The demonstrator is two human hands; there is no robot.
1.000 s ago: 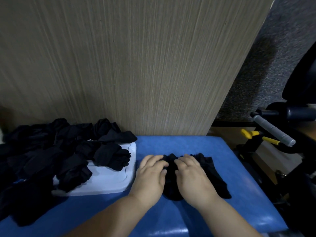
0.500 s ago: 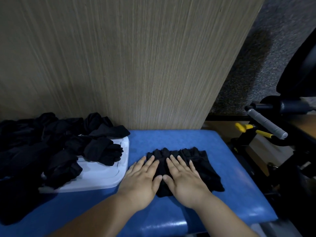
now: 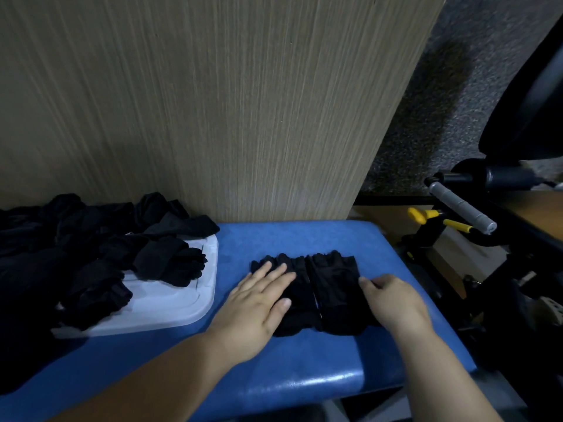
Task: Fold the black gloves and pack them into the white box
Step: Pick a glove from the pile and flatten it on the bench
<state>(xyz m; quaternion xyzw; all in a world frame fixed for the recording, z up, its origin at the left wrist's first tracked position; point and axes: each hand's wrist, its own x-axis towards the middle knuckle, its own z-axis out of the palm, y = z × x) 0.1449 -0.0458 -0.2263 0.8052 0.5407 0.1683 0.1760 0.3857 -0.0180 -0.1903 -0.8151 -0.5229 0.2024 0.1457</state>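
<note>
Left hand [image 3: 259, 303], fingers straight, pins the left glove [image 3: 301, 296] flat; right hand [image 3: 393, 300], fingers curled, grips the right glove [image 3: 335, 287] by its edge, likely for folding

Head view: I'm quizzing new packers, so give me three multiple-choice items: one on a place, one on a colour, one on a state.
1. Where does the white box lie, relative to the two spread gloves? A to their left; B to their right; C under them.
2. The padded surface is: A red; B blue; C green.
3. The left hand is: A flat on a glove; B a fist in the air; C gripping the box.
Answers: 1 A: it sits left, under a glove pile. 2 B: blue shows all round the gloves. 3 A: straight fingers lie on the left glove.
</note>
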